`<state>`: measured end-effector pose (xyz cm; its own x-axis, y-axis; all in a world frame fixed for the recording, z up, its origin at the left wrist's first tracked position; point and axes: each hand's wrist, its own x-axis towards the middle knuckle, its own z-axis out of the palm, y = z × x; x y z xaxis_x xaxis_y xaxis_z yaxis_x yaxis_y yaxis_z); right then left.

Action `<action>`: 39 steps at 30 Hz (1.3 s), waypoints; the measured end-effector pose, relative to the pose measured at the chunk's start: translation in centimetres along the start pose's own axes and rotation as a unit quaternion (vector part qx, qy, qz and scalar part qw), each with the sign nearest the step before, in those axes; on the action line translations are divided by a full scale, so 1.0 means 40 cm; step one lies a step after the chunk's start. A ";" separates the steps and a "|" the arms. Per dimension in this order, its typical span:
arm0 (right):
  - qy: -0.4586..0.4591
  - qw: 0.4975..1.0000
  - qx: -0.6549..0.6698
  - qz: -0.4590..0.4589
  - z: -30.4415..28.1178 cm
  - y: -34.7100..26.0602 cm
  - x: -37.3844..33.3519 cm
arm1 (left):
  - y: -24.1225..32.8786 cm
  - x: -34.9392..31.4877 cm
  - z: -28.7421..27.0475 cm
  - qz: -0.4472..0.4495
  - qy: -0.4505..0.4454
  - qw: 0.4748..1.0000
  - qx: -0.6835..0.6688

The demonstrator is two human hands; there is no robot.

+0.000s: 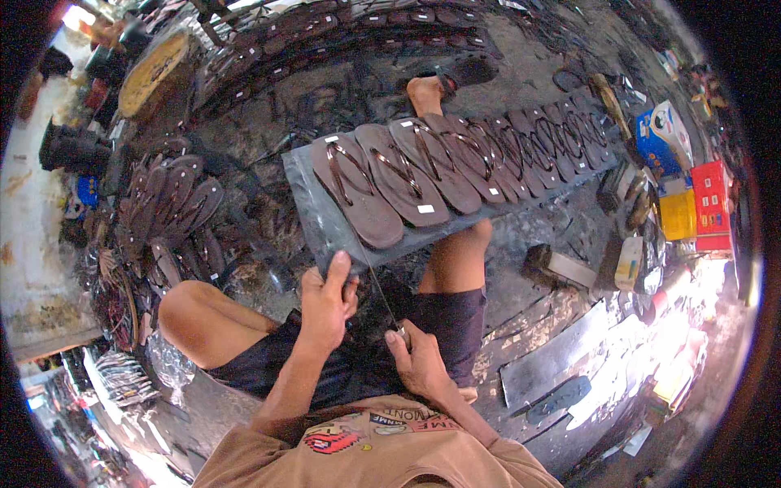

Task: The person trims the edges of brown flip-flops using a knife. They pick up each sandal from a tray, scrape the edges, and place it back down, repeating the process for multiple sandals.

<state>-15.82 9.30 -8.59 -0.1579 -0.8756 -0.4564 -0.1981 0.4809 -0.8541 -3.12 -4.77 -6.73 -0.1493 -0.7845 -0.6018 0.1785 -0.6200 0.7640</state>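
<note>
Across my lap lies a long grey board (307, 195) bearing a row of brown flip-flops (358, 195), several with small white labels. My left hand (325, 305) grips the board's near left corner, thumb on top and fingers curled underneath. Below and to the right, my right hand (419, 358) is closed in a pinch on a thin, straight, dark strand or rod (379, 289). It slants up and left to the board's near edge, beside the leftmost flip-flop. I cannot make out whether it is a wire, thread or slim tool.
More flip-flops (171, 191) are heaped on the floor at left, with rows of them (342, 37) at the back. Right of the board stand a blue and white box (663, 138), a red box (713, 207) and a yellow container (678, 213). A flat sheet (553, 358) lies at lower right.
</note>
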 end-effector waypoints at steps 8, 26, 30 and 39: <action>0.039 0.959 -0.143 -0.243 0.090 0.100 0.320 | 0.023 -0.046 0.017 -0.058 0.009 0.998 0.037; -0.113 0.951 0.231 -0.171 0.001 -0.156 0.163 | -0.035 0.161 -0.231 -0.067 0.028 0.986 -0.147; 0.121 0.921 0.371 -0.016 -0.163 -0.021 -0.007 | -0.049 0.124 0.032 -0.189 -0.100 0.975 -0.061; 0.040 0.995 0.088 0.001 -0.125 -0.034 -0.056 | 0.054 0.122 0.039 -0.124 0.051 0.991 -0.008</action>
<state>-20.02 10.84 -5.16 -0.2369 -0.8652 -0.4420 -0.0267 0.4606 -0.8872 -5.00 -9.94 -7.66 -0.0917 -0.6034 -0.7921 0.1642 -0.7937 0.5857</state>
